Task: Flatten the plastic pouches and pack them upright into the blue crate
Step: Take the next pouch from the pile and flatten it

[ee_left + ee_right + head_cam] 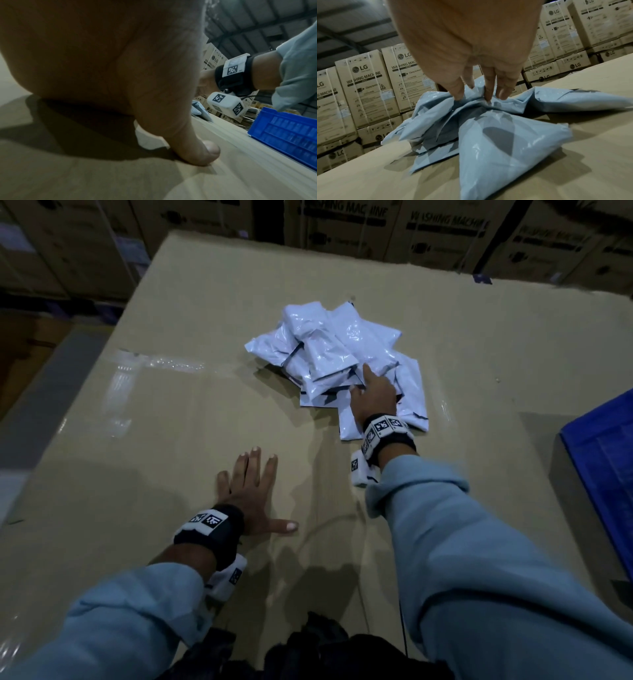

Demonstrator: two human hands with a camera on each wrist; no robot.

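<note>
A loose heap of pale blue-white plastic pouches (329,347) lies on the big cardboard surface (164,422), puffy and overlapping. My right hand (373,392) reaches into the near right side of the heap. In the right wrist view its straight fingers (460,92) press their tips into the crumpled pouches (496,135); nothing is lifted. My left hand (251,491) lies flat on the bare cardboard, fingers spread, well short of the heap. Its thumb (197,152) rests on the surface. The blue crate (606,460) stands at the right edge, only partly in view.
Stacked washing machine cartons (445,231) wall in the far side of the surface. The crate's ribbed blue wall (283,135) rises right of my left hand. Dark clothing (329,648) lies at the near edge. Bare cardboard stretches to the left of the heap.
</note>
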